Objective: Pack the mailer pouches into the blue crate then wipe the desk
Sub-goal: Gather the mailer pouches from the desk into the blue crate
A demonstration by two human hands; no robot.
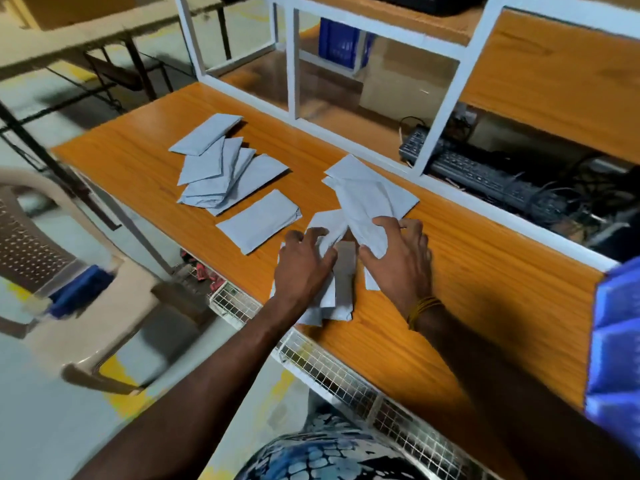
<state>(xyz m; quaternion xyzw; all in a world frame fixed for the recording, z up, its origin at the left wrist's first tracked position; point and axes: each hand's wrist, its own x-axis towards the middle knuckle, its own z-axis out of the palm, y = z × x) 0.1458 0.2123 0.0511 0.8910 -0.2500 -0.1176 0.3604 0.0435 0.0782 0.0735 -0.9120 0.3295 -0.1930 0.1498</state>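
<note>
Gathering step: both hands, left [304, 265] and right [398, 258], clutch loose mailer pouches [363, 209] on tabletop [467, 289]; next, likely stack and carry to crate [616, 358].

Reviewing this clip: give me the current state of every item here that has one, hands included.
left hand: pressing on the near pouches, fingers curled.
right hand: gripping a crumpled pouch.
near pouches: bunched under both hands, unpacked.
fanned pouch pile: overlapping on the desk, untouched.
single pouch: flat, apart from the pile.
blue crate: at the desk's right end, contents out of view.
desk: not yet wiped.
keyboard: behind the white frame, idle.
</note>
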